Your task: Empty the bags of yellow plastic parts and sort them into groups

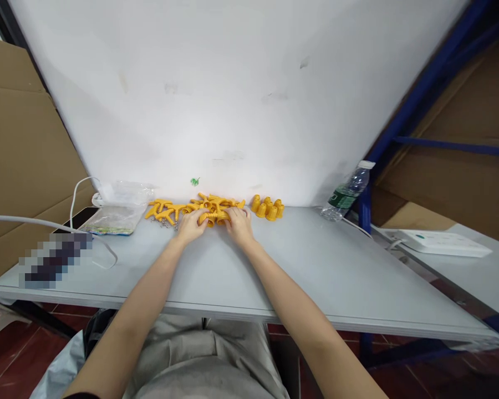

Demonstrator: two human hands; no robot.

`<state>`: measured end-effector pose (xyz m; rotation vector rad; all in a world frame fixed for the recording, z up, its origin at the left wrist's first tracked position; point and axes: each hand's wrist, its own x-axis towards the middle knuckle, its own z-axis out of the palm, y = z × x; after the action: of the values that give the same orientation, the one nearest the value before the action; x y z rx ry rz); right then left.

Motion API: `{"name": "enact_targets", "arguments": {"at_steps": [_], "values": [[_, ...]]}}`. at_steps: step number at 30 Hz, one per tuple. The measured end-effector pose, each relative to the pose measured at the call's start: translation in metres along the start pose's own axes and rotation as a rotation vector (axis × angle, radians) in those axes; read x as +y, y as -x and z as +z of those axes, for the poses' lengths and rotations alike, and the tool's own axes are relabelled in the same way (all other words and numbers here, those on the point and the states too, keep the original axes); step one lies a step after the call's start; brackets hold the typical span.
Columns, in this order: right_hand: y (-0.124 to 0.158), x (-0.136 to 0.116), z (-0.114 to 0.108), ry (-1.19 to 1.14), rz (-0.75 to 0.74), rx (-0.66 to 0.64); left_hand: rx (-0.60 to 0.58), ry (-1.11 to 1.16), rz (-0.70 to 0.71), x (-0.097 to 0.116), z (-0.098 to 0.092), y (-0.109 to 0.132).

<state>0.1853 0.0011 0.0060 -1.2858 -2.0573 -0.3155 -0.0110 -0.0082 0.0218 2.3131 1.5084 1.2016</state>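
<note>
A heap of yellow plastic parts, T-shaped pieces among them, lies at the far edge of the grey table against a white board. My left hand and my right hand reach side by side into the heap, fingers curled round a yellow piece held between them. A cluster of small yellow caps stands just right of my right hand.
A clear plastic bag lies left of the heap, beside a white cable and a dark device. A water bottle lies at the right. A white power strip sits on the neighbouring surface. Cardboard stands on both sides.
</note>
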Motion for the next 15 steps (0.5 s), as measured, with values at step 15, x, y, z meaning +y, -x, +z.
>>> {"name": "enact_targets", "arguments": {"at_steps": [15], "values": [[-0.005,-0.006,-0.009,0.093,-0.124,-0.010,0.006,-0.268,-0.068,0.014,-0.007,0.001]]}}
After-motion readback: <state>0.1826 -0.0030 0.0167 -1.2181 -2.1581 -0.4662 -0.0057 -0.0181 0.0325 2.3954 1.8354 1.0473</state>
